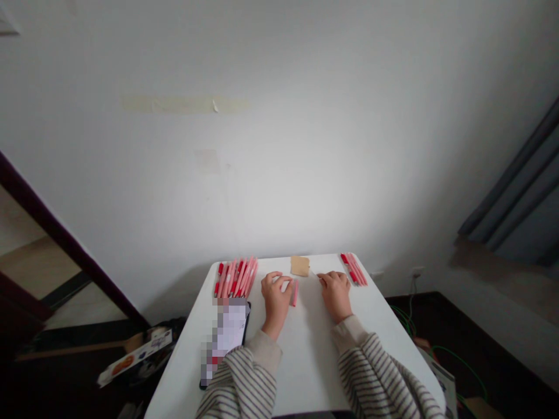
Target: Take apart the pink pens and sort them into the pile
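My left hand (pixel 276 295) is curled above the white table, its thumb and index finger brought together. Whatever lies between those fingertips is too small to make out. Right beside them is a short pink pen part (pixel 295 293), lying lengthwise on the table. My right hand (pixel 336 291) is closed in a pinch on a thin pale stick (pixel 312 273), which points left toward a tan square pad (pixel 300 266). Left of my left hand lies a bunch of pink and red pens (pixel 236 277). A smaller group of pens (pixel 354 269) is right of my right hand.
A phone (pixel 233 326) lies on the table (pixel 305 378) by my left forearm. The table's far edge is against the white wall (pixel 305 145). Green cables (pixel 463 361) trail on the floor at right. Assorted items (pixel 144 355) are on the floor at left.
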`<state>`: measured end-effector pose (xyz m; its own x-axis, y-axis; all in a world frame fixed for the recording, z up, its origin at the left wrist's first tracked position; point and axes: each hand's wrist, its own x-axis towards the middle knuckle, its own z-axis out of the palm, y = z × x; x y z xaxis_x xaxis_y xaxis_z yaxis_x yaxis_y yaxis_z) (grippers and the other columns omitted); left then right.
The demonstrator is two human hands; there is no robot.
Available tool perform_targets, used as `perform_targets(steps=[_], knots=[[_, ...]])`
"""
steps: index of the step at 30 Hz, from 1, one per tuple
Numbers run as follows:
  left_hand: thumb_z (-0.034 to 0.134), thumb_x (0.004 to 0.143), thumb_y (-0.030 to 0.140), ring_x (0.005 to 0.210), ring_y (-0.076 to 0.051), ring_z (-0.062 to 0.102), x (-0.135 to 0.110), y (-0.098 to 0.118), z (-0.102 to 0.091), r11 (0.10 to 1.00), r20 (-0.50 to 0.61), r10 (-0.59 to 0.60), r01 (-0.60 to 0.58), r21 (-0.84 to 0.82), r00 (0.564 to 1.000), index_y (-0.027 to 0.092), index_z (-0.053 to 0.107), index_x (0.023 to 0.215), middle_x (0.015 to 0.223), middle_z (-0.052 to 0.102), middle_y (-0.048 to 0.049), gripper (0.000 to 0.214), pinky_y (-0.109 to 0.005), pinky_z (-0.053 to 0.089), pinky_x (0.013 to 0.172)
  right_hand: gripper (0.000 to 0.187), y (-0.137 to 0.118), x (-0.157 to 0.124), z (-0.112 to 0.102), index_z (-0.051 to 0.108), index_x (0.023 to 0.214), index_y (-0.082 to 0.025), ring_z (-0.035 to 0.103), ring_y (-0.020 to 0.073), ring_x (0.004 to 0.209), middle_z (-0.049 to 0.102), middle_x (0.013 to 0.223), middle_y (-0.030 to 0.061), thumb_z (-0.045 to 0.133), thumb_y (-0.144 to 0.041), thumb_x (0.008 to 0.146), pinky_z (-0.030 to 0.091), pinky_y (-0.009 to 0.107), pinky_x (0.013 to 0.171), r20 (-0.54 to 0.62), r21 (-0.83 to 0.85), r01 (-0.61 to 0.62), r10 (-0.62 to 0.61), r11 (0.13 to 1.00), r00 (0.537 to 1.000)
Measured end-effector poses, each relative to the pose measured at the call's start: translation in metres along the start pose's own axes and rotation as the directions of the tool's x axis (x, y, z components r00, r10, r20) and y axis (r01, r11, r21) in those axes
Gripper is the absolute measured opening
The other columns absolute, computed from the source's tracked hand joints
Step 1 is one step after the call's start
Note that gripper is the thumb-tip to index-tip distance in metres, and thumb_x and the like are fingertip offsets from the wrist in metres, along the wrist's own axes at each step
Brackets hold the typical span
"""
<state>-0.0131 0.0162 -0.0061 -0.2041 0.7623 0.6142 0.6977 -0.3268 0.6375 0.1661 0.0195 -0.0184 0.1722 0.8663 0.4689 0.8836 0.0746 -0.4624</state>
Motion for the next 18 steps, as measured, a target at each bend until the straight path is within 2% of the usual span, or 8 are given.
perform_targets(steps=[8,11,18], knots=[[0.066,0.075,0.021,0.096,-0.020,0.055,0.000,0.002,-0.001,1.000,-0.004,-0.001,0.001,-0.009,1.000,0.025,0.073,0.078,0.097,0.060,-0.0048,0.009,-0.039,0.044,0.089,0.020,-0.008,0.000,-0.011,0.071,0.094,-0.024,0.044,0.0245,0.103,0.066,0.095,0.0064,0.052,-0.022,0.088,0.028,0.038,0.092,-0.068,0.100,0.119,-0.113,0.988,0.991],[0.066,0.076,0.023,0.097,-0.020,0.054,0.000,0.002,-0.001,1.000,0.006,-0.004,0.004,-0.012,1.000,0.025,0.073,0.078,0.096,0.060,-0.0051,0.008,-0.040,0.044,0.090,0.020,-0.008,0.000,-0.011,0.071,0.095,-0.025,0.045,0.0239,0.103,0.067,0.093,0.0053,0.052,-0.023,0.089,0.027,0.040,0.095,-0.059,0.124,0.162,-0.156,0.979,0.986],[0.065,0.078,0.027,0.097,-0.021,0.055,0.001,0.003,-0.003,1.000,0.029,-0.006,0.007,-0.015,1.000,0.025,0.073,0.079,0.097,0.061,-0.0053,0.009,-0.040,0.043,0.090,0.019,-0.009,0.000,-0.013,0.071,0.095,-0.027,0.044,0.0240,0.103,0.067,0.094,0.0044,0.053,-0.026,0.090,0.028,0.040,0.094,-0.028,0.155,0.181,-0.178,0.971,0.984]])
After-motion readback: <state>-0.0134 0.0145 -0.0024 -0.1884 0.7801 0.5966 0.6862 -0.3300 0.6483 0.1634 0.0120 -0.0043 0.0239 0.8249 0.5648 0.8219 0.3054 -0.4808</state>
